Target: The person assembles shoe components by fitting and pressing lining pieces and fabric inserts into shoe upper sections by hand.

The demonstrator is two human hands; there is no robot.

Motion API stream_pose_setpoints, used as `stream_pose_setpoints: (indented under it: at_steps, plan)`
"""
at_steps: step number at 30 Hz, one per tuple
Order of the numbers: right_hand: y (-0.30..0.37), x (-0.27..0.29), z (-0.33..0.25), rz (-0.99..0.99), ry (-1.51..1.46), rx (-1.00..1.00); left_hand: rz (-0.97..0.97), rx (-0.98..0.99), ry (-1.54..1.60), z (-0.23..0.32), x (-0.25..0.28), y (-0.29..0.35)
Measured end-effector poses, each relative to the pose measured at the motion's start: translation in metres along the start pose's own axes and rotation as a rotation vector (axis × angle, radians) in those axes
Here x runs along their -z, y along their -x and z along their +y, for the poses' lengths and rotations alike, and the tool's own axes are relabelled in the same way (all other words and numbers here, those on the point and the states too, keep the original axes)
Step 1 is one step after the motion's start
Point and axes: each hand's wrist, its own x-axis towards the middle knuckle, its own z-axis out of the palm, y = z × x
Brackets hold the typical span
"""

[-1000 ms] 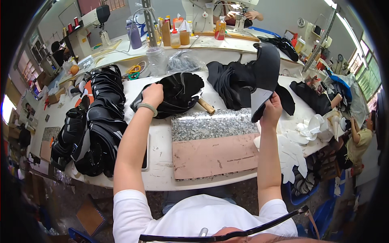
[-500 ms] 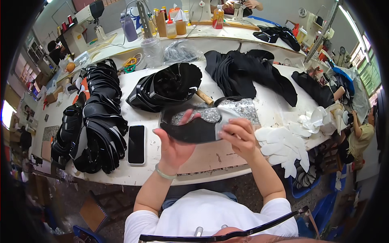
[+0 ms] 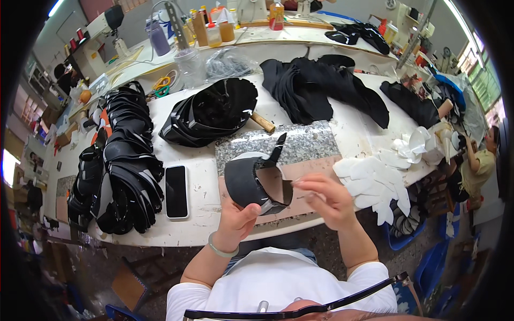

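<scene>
A black shoe upper (image 3: 241,179), curved into an open loop with a pale lining edge and a narrow tab standing up, is held above the work board. My left hand (image 3: 235,223) grips its lower edge, thumb on the near face. My right hand (image 3: 331,202) is at the piece's right end, its thumb and index finger drawn together in a pinch. What lies between those fingertips is too small to make out. Below the piece are a pinkish board (image 3: 316,167) and a speckled grey stone slab (image 3: 308,140).
Stacked black uppers (image 3: 128,155) stand at left beside a phone (image 3: 176,191). Behind the slab lie a nested bundle of uppers (image 3: 209,112), a wooden handle (image 3: 263,122) and black cut pieces (image 3: 297,91). White pieces (image 3: 375,179) spread at right. Bottles (image 3: 158,38) line the back.
The upper has gone from stretched flat between both hands to a curved loop, lower and nearer the left hand. My right hand has shifted from gripping its grey end to pinching at its right edge.
</scene>
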Motion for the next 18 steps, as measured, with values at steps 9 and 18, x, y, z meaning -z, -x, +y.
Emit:
stream_pose_setpoints:
  at_steps: [9, 18]
  plan:
    - [0.008, -0.022, 0.008, -0.286, -0.256, -0.348, 0.033, 0.187, -0.305, -0.004, 0.007, 0.011]
    - [-0.008, -0.008, -0.018, -0.239, 0.193, 0.630, -0.133, 0.034, -0.237, -0.005, -0.010, 0.008]
